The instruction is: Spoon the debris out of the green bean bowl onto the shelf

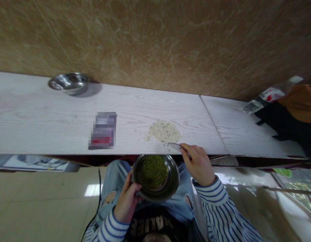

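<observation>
My left hand (129, 198) grips the rim of a steel bowl (173, 181), fingers outside and thumb over the edge. Small green mung beans (152, 171) lie in the bowl, which sits above my lap against the table's front edge. In my right hand (197, 163) is a small metal spoon (174, 146), pinched between thumb and fingers. Its tip rests low over the tabletop, at the near side of a spread pile of rice (165, 131). Dark bean-like specks are mixed through the rice, and a few lie loose between the pile and the edge.
A second steel bowl (70, 84) stands at the back left by the wall. A blurred-out flat dark item (103, 131) lies left of the rice. At far right are a plastic bottle (271, 94) and a black and brown bag (294, 114). A seam crosses the white table (135, 107).
</observation>
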Motion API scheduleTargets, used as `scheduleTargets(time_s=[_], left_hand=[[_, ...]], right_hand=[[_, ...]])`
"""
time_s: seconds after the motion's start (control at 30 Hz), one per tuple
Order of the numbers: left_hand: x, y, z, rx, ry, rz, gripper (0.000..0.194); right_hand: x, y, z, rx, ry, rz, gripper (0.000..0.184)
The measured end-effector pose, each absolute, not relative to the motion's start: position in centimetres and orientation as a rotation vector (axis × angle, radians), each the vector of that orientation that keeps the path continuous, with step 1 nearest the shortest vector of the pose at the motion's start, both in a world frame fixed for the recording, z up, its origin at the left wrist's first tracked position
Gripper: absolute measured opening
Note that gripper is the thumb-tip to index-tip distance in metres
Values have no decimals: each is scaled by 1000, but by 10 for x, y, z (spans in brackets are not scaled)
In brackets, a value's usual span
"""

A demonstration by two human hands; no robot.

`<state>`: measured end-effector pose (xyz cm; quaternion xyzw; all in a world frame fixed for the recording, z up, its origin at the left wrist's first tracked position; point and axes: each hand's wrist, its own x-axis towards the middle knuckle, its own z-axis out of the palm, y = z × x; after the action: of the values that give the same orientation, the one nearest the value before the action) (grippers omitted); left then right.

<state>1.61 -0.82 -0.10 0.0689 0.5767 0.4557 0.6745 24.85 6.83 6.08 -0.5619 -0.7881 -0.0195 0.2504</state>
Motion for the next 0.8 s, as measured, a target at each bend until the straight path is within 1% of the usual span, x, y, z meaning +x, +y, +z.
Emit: scheduleTargets(time_s=[0.13,0.5,0.8], left_hand=[[16,-8,-1,172,1299,1023,78],[18,-9,2,161,1297,1023,81],[16,-9,6,146,1313,1062,75]], right_hand=[[249,66,59,-1530,-2143,-57,21],[247,62,58,-1496,-2149,-59,19],[243,71,58,-1521,-2117,-96,19]])
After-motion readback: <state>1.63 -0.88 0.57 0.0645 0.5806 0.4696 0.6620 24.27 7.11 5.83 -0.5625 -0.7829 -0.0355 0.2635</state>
